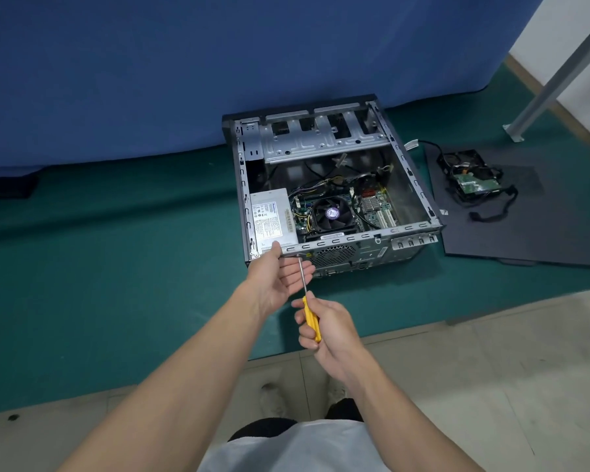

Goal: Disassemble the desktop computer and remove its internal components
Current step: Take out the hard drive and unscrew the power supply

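Backdrop, mat and floor
A blue cloth backdrop (150,63) hangs down onto a green mat (116,233); pale floor tiles (491,369) lie nearer, and a grey metal post (559,69) slants at right.

Green mat (116,267), open case (410,199), black panel (542,233) (right)

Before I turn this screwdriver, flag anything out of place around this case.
Nothing looks damaged. A removed drive lies in tangled black cables on the detached side panel, right of the open case: untidy, but expected mid-teardown.
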Motion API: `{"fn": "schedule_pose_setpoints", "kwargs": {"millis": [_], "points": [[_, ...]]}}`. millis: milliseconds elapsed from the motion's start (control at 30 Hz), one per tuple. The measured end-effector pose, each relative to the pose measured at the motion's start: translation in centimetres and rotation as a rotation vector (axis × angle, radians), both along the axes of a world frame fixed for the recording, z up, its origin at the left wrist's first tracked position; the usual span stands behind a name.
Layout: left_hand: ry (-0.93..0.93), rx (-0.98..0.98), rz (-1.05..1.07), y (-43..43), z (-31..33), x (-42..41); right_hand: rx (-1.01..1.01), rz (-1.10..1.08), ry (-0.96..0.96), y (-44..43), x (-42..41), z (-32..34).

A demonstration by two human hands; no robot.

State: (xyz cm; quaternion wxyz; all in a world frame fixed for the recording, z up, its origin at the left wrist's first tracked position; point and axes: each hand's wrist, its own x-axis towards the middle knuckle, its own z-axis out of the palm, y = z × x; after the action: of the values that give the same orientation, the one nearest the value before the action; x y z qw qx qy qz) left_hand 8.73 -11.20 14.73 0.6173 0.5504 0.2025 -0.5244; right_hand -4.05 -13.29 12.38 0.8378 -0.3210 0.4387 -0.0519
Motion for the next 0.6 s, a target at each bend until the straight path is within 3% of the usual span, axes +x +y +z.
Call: {"fn": "schedule_pose_setpoints", "kwargs": {"millis": [400,500,600], "points": [[-0.021,-0.004,0.030,0.0,-0.2,-0.1,0.373,-0.048,-0.229,-1.3,-0.2,-0.9],[-0.018,-0.013,0.043,0.0,-0.3,-0.2,0.205,-0.027,-0.132,-1.1,0.1,-0.5],[-0.019,-0.005,0.046,0.1,-0.4,-0.2,-0.157,0.029,0.104,0.1,1.1,0.2]]}}
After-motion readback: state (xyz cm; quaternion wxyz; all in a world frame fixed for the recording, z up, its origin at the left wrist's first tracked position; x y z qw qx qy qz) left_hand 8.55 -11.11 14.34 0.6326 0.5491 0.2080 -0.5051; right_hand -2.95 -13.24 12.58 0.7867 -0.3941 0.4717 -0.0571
